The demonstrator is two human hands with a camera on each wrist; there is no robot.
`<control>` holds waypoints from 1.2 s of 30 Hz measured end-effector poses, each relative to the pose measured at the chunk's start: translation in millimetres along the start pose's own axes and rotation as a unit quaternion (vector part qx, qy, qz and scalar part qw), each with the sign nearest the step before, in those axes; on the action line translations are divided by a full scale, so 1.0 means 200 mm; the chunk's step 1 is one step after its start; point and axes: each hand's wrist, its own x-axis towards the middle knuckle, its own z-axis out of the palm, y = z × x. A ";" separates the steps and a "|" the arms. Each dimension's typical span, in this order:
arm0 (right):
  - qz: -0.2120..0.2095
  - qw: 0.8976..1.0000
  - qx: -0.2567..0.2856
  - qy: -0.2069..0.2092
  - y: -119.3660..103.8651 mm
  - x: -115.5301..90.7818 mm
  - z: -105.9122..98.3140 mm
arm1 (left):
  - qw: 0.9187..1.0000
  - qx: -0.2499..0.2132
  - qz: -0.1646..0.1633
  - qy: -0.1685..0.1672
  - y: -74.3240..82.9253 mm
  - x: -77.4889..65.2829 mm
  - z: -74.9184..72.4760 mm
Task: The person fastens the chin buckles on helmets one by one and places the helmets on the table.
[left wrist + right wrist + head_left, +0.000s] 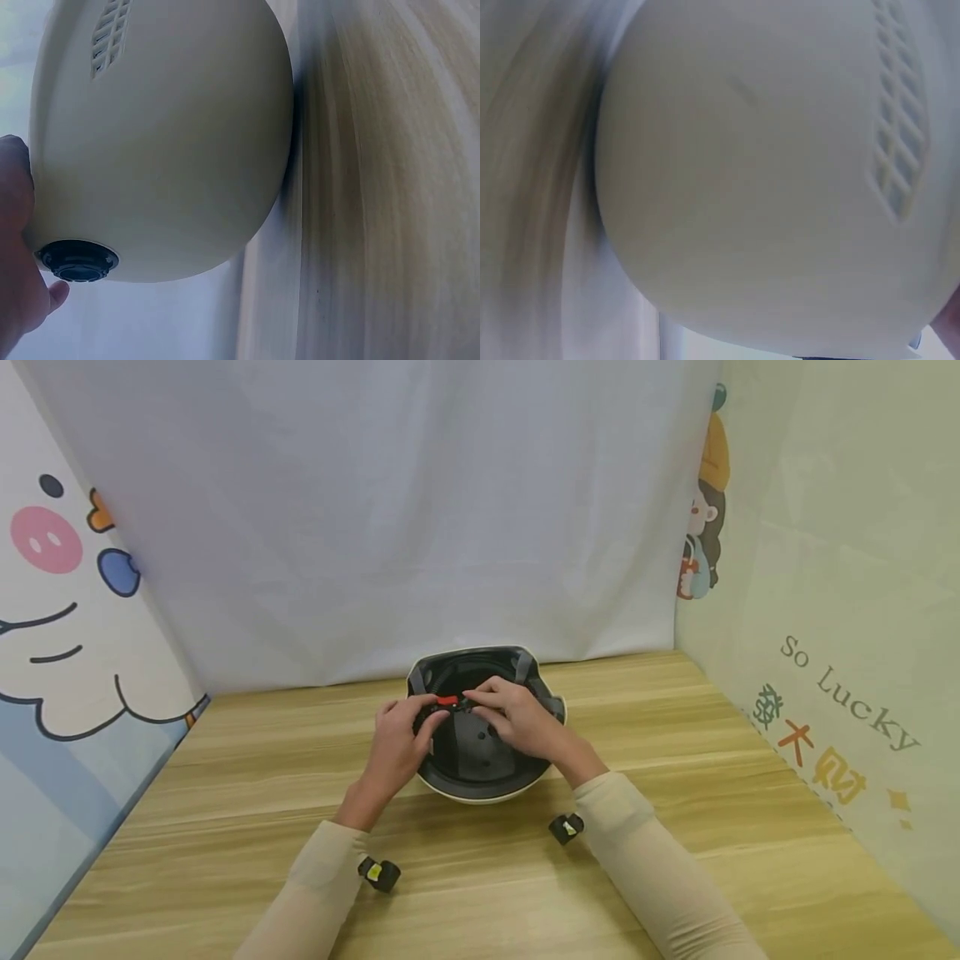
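Red clip (447,700) pinched by L hand (400,735), blk strap (466,704) by R hand (519,714); clip held btwn both, long axis approx. L-to-R, nearer L.

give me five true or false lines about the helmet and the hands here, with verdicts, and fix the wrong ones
1. The helmet sits open side up on the table. True.
2. The red clip is between the left hand and the right hand. True.
3. The shell is black outside. False: it is cream outside and black inside.
4. The left wrist view shows a vent in the shell. True.
5. The left hand lies flat on the table. False: it is raised at the helmet, its fingers at the red clip.
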 end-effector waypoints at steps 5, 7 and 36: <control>0.032 0.997 0.057 -0.038 0.00 0.00 -0.02 | 1.000 -0.020 0.008 0.013 -0.02 0.00 0.01; 0.048 0.996 0.067 -0.029 0.00 0.00 -0.02 | 0.999 -0.034 0.013 0.015 -0.02 0.00 0.01; 0.155 0.959 0.238 -0.007 -0.04 0.01 -0.02 | 0.999 -0.049 -0.010 -0.019 0.00 0.01 -0.03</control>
